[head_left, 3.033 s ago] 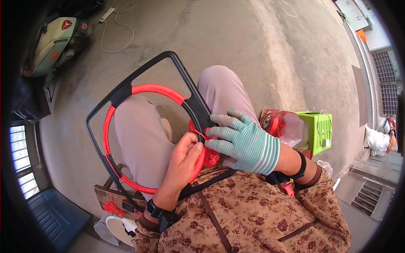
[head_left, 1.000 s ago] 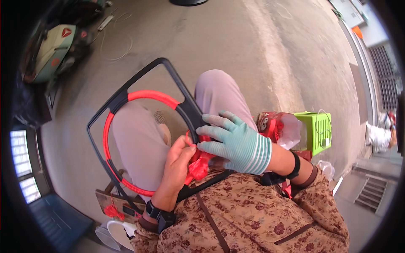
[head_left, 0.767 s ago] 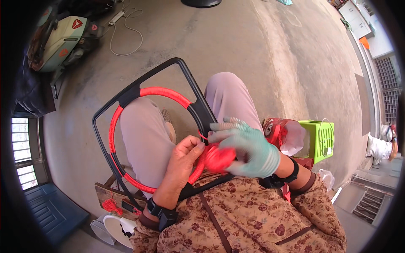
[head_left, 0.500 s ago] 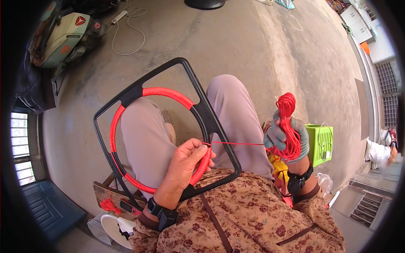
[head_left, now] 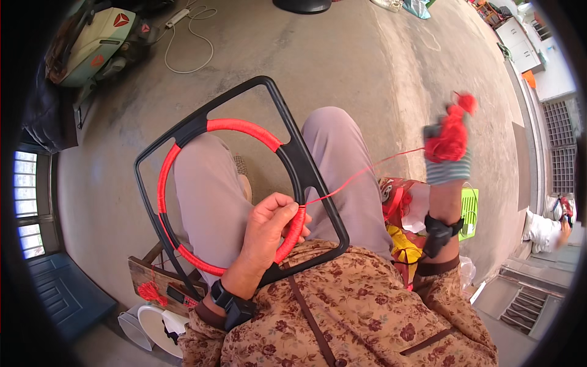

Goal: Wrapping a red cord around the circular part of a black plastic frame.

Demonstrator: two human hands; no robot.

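Observation:
A black frame [head_left: 320, 202] with a ring in its middle leans across my lap. Red cord winding [head_left: 243, 128] covers most of the ring, with black bare stretches at the joints. My left hand [head_left: 269, 226] is closed on the ring's right lower part, thumb pressing the wound cord near its upper end. From there a strand of red cord [head_left: 367, 168] runs up and right, slightly bowed. My right hand [head_left: 445, 165], in a grey striped glove, grips a bundle of red cord [head_left: 449, 137] out to the right. Motion blurs that hand and bundle.
A wooden stool [head_left: 143, 278] at lower left carries a tangle of red cord [head_left: 150, 292]. A green plastic basket [head_left: 469, 214] and a yellow-and-red bag [head_left: 403, 248] stand at my right. A scooter [head_left: 101, 46] is parked at upper left, near a cable [head_left: 211, 52] on the floor.
My right hand has swung up and to the right with the cord bundle. The strand, taut and level before, now rises in a loose curve. My left hand stays on the ring.

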